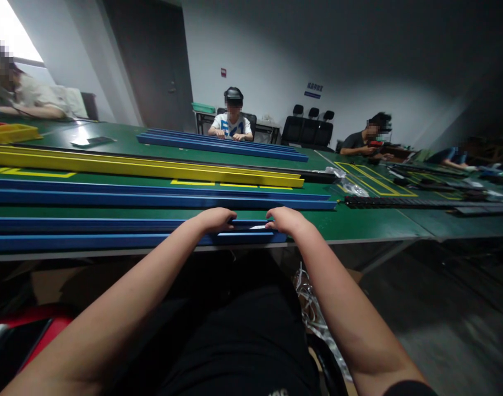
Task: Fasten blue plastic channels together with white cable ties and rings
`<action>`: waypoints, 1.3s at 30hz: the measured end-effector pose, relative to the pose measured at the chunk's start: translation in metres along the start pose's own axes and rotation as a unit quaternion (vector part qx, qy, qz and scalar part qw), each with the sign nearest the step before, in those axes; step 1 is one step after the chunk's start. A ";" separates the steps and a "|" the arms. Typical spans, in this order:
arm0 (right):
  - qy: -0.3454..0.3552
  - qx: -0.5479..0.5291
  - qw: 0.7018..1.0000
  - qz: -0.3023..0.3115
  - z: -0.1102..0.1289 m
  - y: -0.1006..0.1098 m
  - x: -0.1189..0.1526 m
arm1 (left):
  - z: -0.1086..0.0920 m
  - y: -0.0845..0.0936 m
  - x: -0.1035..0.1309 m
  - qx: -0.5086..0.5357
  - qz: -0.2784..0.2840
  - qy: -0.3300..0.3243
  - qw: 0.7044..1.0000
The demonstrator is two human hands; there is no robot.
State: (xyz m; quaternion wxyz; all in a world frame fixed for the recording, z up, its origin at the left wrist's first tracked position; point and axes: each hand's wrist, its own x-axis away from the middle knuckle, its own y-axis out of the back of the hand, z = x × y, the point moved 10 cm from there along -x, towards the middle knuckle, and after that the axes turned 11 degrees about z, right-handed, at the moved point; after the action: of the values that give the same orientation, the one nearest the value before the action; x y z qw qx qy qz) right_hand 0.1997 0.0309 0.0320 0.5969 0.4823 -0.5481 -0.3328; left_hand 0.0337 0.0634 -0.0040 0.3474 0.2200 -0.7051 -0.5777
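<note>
Along the near edge of the green table lies a long blue channel (111,240), its open side up. Over its right part my left hand (216,219) reaches in with curled fingers; whatever they grip is hidden. My right hand (285,220) is at the channel's right end, thumb and fingers bent together. Between the hands a short white strip (258,227) shows inside the channel, and its right end meets my right fingertips. A gap of about a hand's width parts the two hands.
Behind lie another blue channel (160,199), a yellow channel (152,169) and a stack of blue channels (218,144). A black slotted strip (400,203) and clear plastic wrap (353,184) are to the right. Several people sit around the table (359,225).
</note>
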 end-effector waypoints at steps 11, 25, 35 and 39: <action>-0.089 0.020 0.996 0.009 0.007 -0.007 -0.001 | -0.002 0.002 -0.008 0.005 0.024 0.075 0.997; -0.092 0.013 0.995 0.048 -0.050 -0.006 0.010 | -0.050 0.005 -0.044 0.019 0.001 0.020 1.000; -0.112 0.024 0.993 0.041 -0.044 -0.015 0.010 | -0.053 0.007 -0.039 0.006 -0.022 -0.007 1.000; -0.115 0.024 0.993 0.034 -0.042 -0.012 0.011 | -0.055 0.008 -0.032 -0.006 -0.036 -0.032 0.999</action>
State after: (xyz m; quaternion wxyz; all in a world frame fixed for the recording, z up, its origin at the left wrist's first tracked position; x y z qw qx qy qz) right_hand 0.2442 0.0261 0.0266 0.5293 0.4361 -0.6370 -0.3520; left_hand 0.0966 0.0518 0.0013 0.3046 0.2245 -0.7043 -0.6006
